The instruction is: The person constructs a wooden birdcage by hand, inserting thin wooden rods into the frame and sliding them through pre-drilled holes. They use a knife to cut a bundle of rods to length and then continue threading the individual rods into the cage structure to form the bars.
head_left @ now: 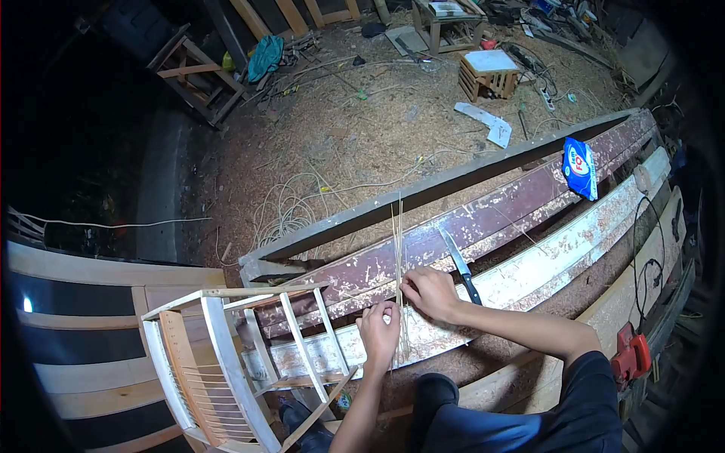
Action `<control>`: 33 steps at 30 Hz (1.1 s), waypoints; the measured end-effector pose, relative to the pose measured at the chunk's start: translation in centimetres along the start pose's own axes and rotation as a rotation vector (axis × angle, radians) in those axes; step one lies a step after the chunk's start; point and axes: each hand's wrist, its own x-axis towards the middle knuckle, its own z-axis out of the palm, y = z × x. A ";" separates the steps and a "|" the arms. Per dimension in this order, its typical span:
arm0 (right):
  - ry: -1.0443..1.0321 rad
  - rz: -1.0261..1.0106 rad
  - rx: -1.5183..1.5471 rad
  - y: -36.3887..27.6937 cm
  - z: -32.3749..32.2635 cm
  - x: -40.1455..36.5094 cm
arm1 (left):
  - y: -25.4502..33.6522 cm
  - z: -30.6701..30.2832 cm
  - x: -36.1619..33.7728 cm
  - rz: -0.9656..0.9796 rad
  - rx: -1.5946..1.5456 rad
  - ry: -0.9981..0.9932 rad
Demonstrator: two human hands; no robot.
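A loose bundle of long thin wooden sticks (399,234) lies across the white and brown planks in front of me. My right hand (432,293) is closed, its fingertips pinching at the bundle's right side. Left of the bundle, my left hand (380,331) has its fingers curled together with the fingertips close to the sticks; what they grip is too small to make out. Beside my right hand a knife (461,266) with a black handle rests on the planks, blade pointing away. A wooden frame with slats and thin rods (219,370) stands to my left.
A blue and white packet (579,169) sits on the planks (513,204) at the right. A red power tool (630,353) with a black cord lies at the far right. Beyond the planks are coiled cable (291,208), a small slatted stool (488,74) and shavings on the ground.
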 end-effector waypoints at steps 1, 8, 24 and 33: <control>-0.004 0.005 0.002 0.1 0.1 0.0 | -0.3 0.3 0.0 -0.003 0.000 -0.005; 0.089 0.003 0.034 -0.2 0.3 -0.4 | -0.6 0.5 0.2 0.017 -0.193 0.025; 0.098 0.181 0.099 -0.2 0.3 -0.6 | 0.2 1.7 1.7 -0.122 -0.263 -0.004; 0.156 -0.011 0.042 -0.1 0.6 -0.9 | -0.9 2.4 1.6 -0.103 -0.357 0.012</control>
